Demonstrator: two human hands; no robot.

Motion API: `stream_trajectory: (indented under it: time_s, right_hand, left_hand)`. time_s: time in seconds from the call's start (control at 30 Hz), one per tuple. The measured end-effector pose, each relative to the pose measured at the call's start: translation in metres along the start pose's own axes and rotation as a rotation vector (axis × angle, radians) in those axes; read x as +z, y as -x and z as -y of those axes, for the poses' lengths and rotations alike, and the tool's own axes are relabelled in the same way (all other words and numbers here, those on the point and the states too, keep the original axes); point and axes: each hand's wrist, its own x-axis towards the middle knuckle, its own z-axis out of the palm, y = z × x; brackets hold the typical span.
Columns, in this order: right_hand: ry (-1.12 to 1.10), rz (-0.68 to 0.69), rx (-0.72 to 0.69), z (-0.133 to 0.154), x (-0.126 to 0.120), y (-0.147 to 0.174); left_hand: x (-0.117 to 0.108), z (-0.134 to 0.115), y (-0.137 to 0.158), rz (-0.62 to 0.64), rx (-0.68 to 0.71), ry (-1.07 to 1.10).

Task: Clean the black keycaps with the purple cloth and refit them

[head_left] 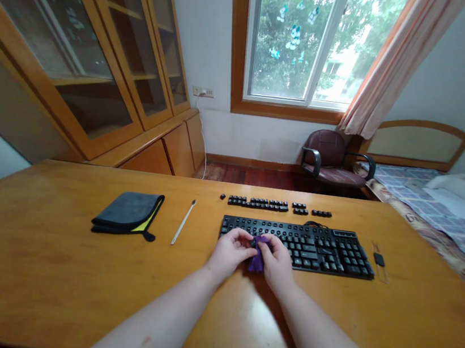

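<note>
A wooden desk (51,276) fills the near part of the scene, its near edge partly covered by the forearms. Far left stands a glass-fronted bookcase (103,48), cut off above; reflections blur its shelves. At far right, a bed (447,196) runs out of view, and the desk hides the lower part of an office armchair (329,158).

On the desk's right half lies a black keyboard (312,250), its left portion partly hidden by the hands. A folded gray towel (128,212) lies to the left.

The right hand (277,260) grips a crumpled purple cloth (257,260) over the keyboard's near left part. The left hand (231,248) pinches a small dark piece (253,243) against it, too covered to identify surely.

A white-handled toothbrush (183,223) lies between towel and keyboard; a wire keycap puller (379,259), its thin loops faint, lies just right of the keyboard. Loose black keycaps (269,204) line the far side, legends unreadable.
</note>
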Motion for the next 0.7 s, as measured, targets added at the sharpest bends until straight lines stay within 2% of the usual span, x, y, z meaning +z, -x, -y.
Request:
stream_trajectory:
  time_s: [0.1, 0.27, 0.5, 0.6, 0.7]
  right_hand:
    - [-0.062, 0.014, 0.025, -0.0020, 0.0005, -0.0011]
    - [-0.160, -0.054, 0.078, -0.0027, -0.0009, -0.0042]
    - [-0.133, 0.036, 0.077, -0.0032, -0.0007, -0.0017]
    - [-0.124, 0.040, 0.077, -0.0015, -0.0002, -0.0015]
    - [-0.119, -0.006, 0.065, 0.0010, -0.0009, -0.0034]
  left_hand:
    - [-0.0007, -0.0018, -0.0005, 0.001, 0.027, -0.014]
    - [-0.0060, -0.0066, -0.0020, 0.032, 0.058, -0.071]
    - [-0.0088, -0.0067, -0.0039, 0.106, 0.182, -0.185]
    - [-0.0081, -0.0057, -0.0039, 0.088, 0.169, -0.190]
    - [-0.0064, -0.0055, -0.0034, 0.061, 0.097, -0.102]
